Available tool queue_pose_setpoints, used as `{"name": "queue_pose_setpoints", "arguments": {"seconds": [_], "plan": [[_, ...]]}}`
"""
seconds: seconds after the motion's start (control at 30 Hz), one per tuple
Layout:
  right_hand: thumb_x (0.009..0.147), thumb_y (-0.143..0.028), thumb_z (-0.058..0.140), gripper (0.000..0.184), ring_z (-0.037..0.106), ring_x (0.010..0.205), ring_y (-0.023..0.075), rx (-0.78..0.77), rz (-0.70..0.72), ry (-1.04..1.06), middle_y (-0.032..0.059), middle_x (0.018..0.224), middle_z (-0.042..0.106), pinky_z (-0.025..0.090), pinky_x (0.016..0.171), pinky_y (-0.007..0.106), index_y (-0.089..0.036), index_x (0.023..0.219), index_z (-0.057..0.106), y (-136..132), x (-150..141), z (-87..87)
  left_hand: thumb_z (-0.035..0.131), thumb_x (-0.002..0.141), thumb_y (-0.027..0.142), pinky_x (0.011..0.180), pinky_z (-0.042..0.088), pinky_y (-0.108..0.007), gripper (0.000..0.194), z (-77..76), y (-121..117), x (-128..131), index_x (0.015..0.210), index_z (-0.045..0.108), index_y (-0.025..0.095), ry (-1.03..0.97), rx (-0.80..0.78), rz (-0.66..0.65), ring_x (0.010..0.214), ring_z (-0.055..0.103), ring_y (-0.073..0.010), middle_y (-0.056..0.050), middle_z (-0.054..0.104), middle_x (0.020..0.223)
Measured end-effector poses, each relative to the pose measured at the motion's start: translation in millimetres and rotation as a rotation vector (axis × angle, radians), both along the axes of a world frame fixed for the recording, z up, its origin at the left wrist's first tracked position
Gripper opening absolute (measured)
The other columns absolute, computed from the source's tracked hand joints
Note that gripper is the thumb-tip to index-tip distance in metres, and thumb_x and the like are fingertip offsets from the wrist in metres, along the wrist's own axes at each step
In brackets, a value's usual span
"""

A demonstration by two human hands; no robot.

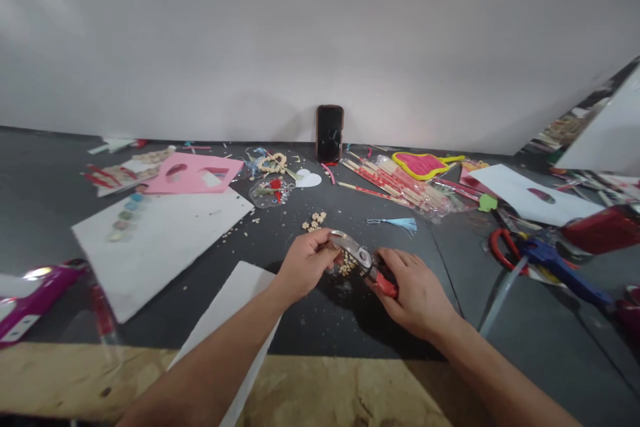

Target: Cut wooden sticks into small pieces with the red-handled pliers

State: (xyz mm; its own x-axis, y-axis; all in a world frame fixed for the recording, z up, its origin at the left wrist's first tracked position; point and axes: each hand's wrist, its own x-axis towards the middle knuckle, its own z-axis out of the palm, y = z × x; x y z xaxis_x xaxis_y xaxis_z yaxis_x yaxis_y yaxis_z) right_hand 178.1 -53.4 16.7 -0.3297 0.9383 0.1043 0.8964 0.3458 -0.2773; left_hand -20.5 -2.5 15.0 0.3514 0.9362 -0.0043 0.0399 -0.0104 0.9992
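Observation:
My right hand (420,290) is closed around the red handles of a pair of pliers (357,253), whose metal jaws point up and to the left. At the jaw end, the fingers of my left hand (304,263) are pinched together; whatever they hold is too small to make out. Beneath the pliers lie small pale beads (346,265), partly hidden by the tool. Larger flower-shaped beads (314,221) form a little pile just beyond my left hand. A light blue tassel (397,223) lies beyond my right hand.
A phone (329,133) leans upright against the white wall. White board (165,240) and pink paper (193,173) lie left, near a purple glue gun (35,300). Patterned sticks (385,180) lie at the back; a blue glue gun (565,267) and red-handled scissors (500,247) are right.

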Motion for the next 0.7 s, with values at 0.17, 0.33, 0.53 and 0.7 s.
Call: {"name": "queue_pose_setpoints", "arguments": {"seconds": [0.17,0.33,0.53,0.7], "plan": [[0.081,-0.035,0.046,0.034,0.052,0.089,0.0233,0.03,-0.017,0.002,0.0103,0.101,0.057,0.037,0.078,0.036,-0.018,0.11,0.047,2.9,-0.9,-3.7,0.054,0.078,0.029,0.054,0.038,-0.02,0.019,-3.0,2.3,-0.9,0.083,0.064,0.013,-0.036,0.038,0.031,0.055,0.048,-0.0096,0.0,0.059,0.064],[0.082,-0.036,0.046,0.043,0.049,0.095,0.0249,0.046,0.021,-0.017,0.012,0.109,0.055,0.036,0.079,0.038,-0.017,0.12,0.043,4.5,-0.1,-2.1,0.051,0.077,0.023,0.053,0.039,-0.02,0.018,-0.8,2.0,-2.3,0.081,0.065,0.013,0.054,0.059,0.045,0.056,0.05,-0.0107,0.0,0.058,0.061],[0.082,-0.037,0.045,0.045,0.047,0.099,0.0257,0.055,0.049,-0.015,0.013,0.112,0.055,0.036,0.08,0.039,-0.017,0.123,0.042,4.3,1.1,1.7,0.048,0.073,0.015,0.051,0.037,-0.019,0.017,1.3,2.5,-3.6,0.077,0.064,0.013,0.062,0.027,-0.014,0.053,0.047,-0.0095,0.002,0.054,0.056],[0.083,-0.036,0.045,0.041,0.049,0.093,0.0239,0.039,0.067,-0.009,0.012,0.104,0.057,0.037,0.079,0.038,-0.017,0.119,0.045,4.6,2.5,3.4,0.047,0.073,0.015,0.05,0.035,-0.018,0.015,0.1,2.8,-4.1,0.074,0.062,0.014,0.075,0.038,-0.034,0.052,0.047,-0.0092,0.003,0.053,0.055]]}}
